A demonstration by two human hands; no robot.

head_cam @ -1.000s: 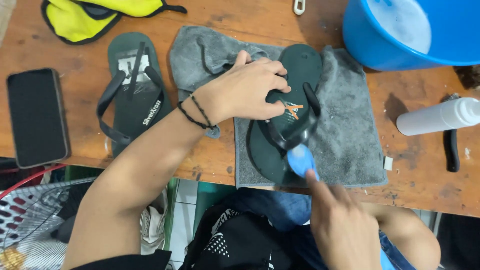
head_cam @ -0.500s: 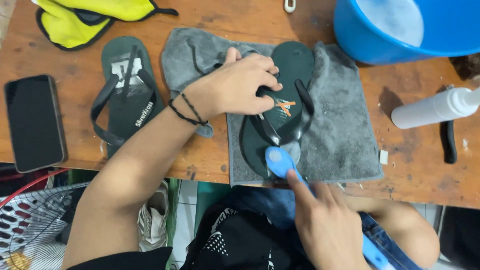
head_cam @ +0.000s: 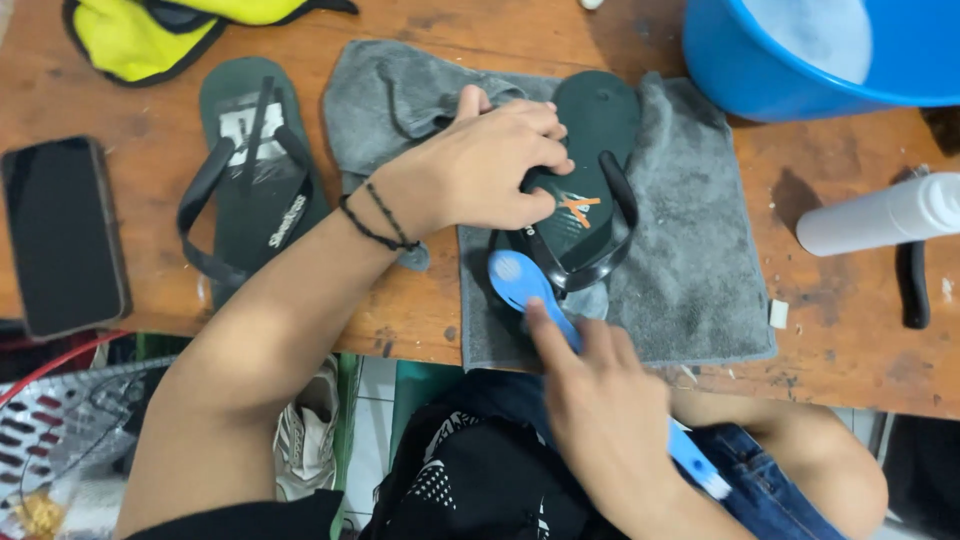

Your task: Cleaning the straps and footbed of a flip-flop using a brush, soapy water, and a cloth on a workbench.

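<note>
Fingers (head_cam: 540,130) of your left hand (head_cam: 480,170) are clenched over the sandal (head_cam: 590,120), pinning it to the grey towel (head_cam: 690,250) on the wooden surface (head_cam: 850,330). Your right hand (head_cam: 600,410) grips the blue brush (head_cam: 515,280), index finger stretched along its neck, the head resting at the sandal's heel end, just beside the strap (head_cam: 625,215).

To do this scrubbing well, keep the left hand pressing down flat so the sandal cannot slide on the towel, and hold your thumb clear of the brush's path. Work in short strokes, pressing with that index finger, and mind the strap: lift it or go round it, or the patch under it will likely be missed. The blue basin (head_cam: 740,60) sits near, at the far right, should the brush need wetting.

Some things you cannot judge from here. The bristles face down, so their contact with the sole is hidden. Your left hand covers the sandal's middle. The brush handle is mostly hidden by your right hand, only its tip showing near your jeans. The basin is cut off at the top edge, as is the yellow bag (head_cam: 150,35) beyond the second sandal (head_cam: 250,170). The white bottle (head_cam: 880,215) runs out of view at the right.
</note>
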